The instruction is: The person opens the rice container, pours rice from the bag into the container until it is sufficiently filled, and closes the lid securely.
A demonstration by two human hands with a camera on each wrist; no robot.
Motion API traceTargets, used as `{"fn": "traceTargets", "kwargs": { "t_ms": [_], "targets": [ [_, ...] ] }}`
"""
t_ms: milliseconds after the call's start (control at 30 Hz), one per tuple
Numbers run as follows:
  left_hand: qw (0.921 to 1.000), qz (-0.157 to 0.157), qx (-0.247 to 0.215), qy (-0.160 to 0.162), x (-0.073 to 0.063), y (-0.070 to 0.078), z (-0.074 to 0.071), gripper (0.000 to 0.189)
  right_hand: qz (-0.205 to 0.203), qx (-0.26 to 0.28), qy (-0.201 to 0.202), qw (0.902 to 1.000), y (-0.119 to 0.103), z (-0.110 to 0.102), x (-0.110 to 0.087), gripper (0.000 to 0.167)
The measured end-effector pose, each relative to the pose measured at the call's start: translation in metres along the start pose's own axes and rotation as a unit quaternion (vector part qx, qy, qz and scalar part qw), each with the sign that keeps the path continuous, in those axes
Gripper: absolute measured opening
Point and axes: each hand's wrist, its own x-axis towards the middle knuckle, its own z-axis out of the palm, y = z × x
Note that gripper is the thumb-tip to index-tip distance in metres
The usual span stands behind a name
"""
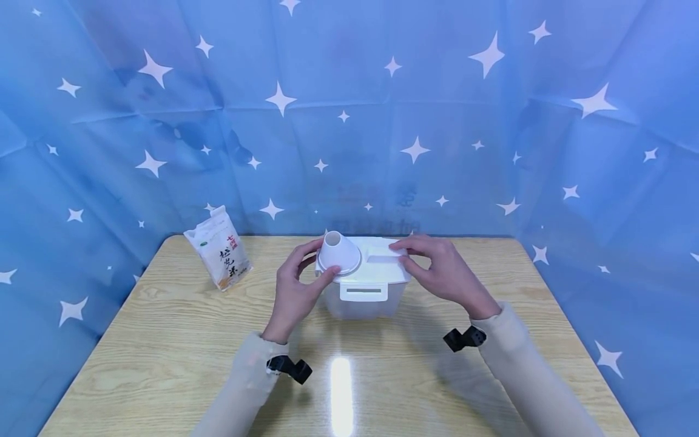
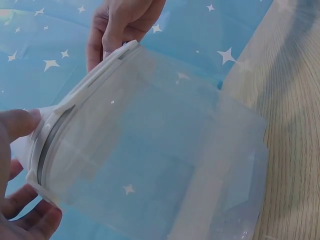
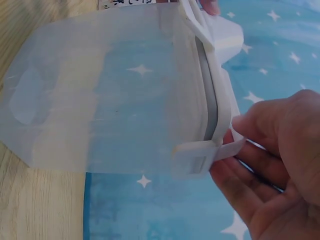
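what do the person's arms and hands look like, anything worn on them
The left sleeve and right sleeve are long, plain and pale off-white. A small black device sits at the left wrist and another at the right. The left hand and right hand wear no gloves.

Starry blue curtain (image 1: 338,67), wood-grain table (image 1: 164,364), printed bag (image 1: 220,250)

The site is a curtained booth, consistent with a staged recording station. A blue star-print curtain (image 1: 349,182) borders the wood-grain bench (image 1: 164,352) on three sides; black wrist-mounted cameras (image 1: 474,337) are worn. Building type is indeterminable.
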Motion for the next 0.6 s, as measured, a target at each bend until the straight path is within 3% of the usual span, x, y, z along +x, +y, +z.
{"fn": "traceTargets", "kwargs": {
  "t_ms": [300, 600],
  "targets": [
    [0.9996, 0.001, 0.007, -0.028, 0.004, -0.007, -0.003, 0.053, 0.01, 0.003, 0.005, 0.9999, -0.003, 0.0, -0.004, 0.028],
    [0.9978, 0.011, -0.009, -0.065, 0.015, -0.012, -0.008, 0.051, 0.003, -0.028, 0.027, 0.9992, -0.015, 0.003, -0.01, 0.025]
  ]
}}
